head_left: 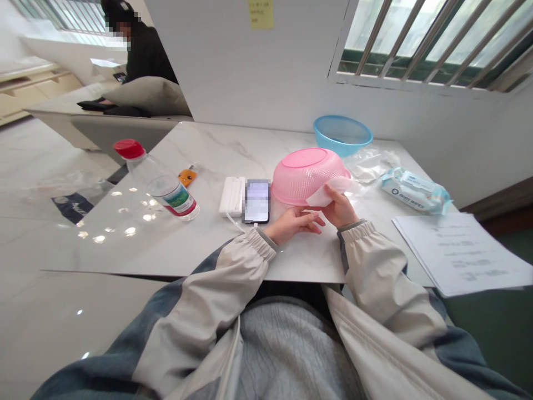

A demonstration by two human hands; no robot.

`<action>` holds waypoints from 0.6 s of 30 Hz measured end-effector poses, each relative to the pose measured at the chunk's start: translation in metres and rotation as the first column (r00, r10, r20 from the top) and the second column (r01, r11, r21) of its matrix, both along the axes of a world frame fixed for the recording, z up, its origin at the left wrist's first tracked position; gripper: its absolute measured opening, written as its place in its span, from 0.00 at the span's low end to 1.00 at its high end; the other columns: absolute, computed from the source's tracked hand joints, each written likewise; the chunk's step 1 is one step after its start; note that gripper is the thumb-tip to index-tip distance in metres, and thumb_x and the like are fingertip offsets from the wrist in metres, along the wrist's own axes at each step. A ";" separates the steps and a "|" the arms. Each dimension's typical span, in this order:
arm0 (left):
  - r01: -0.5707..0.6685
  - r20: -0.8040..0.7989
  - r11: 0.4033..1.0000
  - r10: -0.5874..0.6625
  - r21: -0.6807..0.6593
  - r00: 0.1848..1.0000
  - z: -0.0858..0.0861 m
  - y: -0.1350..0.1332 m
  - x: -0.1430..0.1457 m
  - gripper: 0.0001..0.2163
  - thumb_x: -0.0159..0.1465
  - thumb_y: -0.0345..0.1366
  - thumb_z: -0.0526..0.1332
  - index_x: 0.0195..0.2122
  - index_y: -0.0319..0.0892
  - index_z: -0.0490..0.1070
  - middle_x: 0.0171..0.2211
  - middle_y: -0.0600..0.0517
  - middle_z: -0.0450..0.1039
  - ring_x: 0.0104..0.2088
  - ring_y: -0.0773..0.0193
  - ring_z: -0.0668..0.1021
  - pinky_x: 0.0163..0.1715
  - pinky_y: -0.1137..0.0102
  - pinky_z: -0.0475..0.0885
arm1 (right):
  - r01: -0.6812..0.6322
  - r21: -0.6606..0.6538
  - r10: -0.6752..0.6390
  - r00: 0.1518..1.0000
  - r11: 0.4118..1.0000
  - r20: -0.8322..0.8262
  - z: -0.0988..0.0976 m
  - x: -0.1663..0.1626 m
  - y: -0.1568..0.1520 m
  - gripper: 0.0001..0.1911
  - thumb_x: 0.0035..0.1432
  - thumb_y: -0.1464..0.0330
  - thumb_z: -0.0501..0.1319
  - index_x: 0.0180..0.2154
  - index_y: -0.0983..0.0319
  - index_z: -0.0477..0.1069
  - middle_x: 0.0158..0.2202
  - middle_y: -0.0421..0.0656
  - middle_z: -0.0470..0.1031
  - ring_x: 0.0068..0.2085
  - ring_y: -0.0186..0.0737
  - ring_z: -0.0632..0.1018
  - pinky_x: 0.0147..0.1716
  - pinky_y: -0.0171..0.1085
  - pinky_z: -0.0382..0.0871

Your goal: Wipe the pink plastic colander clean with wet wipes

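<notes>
A pink mesh plastic basket [303, 175] sits upside down, its flat base facing up. My right hand [340, 210] is closed on a white wipe [327, 193], pressing it against the basket's near right side. Just in front of the near rim is my left hand [293, 223], its fingers loosely stretched and apart, with nothing seen in them. Whether the left fingertips touch the rim I cannot tell. A phone [257, 201] with a lit screen lies left of the basket, beside a white power bank [232, 196] with a cable.
Behind the basket stands a blue basket [343, 136]. Clear plastic wrapping [370, 165], a wipes pack [416, 190] and paper sheets [462, 253] lie at right. A red-capped bottle [166, 189] and orange item [187, 176] are at left. Another person [145, 55] sits beyond.
</notes>
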State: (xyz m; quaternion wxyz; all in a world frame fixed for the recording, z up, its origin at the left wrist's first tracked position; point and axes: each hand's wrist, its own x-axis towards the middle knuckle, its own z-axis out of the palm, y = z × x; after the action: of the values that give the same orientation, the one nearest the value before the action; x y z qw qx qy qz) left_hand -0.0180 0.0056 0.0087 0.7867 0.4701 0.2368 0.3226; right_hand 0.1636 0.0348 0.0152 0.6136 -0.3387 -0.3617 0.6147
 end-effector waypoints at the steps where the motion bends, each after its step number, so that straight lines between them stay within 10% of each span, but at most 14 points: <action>1: 0.004 -0.013 1.000 -0.004 -0.007 1.000 -0.001 0.000 0.000 0.25 0.59 0.49 0.78 0.50 0.36 0.79 0.43 0.40 0.83 0.37 0.61 0.84 0.45 0.62 0.78 | 0.002 -0.001 -0.002 1.000 1.000 -0.003 -0.001 0.000 0.000 0.20 0.51 0.55 0.79 0.43 0.53 0.78 0.45 0.40 0.84 0.55 0.49 0.82 0.57 0.47 0.81; 5: 0.146 -0.076 0.989 -0.145 -0.002 0.986 0.000 -0.001 -0.002 0.20 0.59 0.48 0.78 0.42 0.36 0.82 0.45 0.37 0.84 0.39 0.59 0.85 0.46 0.62 0.78 | -0.008 -0.003 0.008 1.000 1.000 -0.012 -0.003 0.000 0.001 0.20 0.51 0.56 0.79 0.42 0.54 0.78 0.45 0.40 0.84 0.55 0.49 0.82 0.60 0.47 0.79; 12: 0.396 -0.005 0.917 -0.396 0.040 0.918 0.006 -0.005 -0.006 0.32 0.64 0.49 0.74 0.68 0.47 0.71 0.54 0.38 0.82 0.47 0.57 0.86 0.55 0.58 0.77 | -0.081 -0.026 0.081 0.997 0.996 -0.012 0.002 -0.002 -0.005 0.19 0.52 0.59 0.79 0.43 0.56 0.79 0.46 0.41 0.85 0.53 0.48 0.83 0.59 0.46 0.80; 18: 0.355 -0.047 0.931 -0.352 0.092 0.935 0.005 -0.005 -0.005 0.37 0.66 0.52 0.71 0.73 0.50 0.63 0.56 0.38 0.81 0.47 0.57 0.86 0.53 0.59 0.77 | -0.176 -0.072 0.179 0.983 0.982 0.039 0.005 0.000 -0.011 0.22 0.52 0.53 0.78 0.42 0.60 0.81 0.41 0.45 0.86 0.44 0.47 0.85 0.49 0.43 0.83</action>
State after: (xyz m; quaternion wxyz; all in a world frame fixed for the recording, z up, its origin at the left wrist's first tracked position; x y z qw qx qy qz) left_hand -0.0231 0.0004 0.0140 0.8041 0.5479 0.1438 0.1803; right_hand 0.1639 0.0242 0.0202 0.5362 -0.3398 -0.3828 0.6712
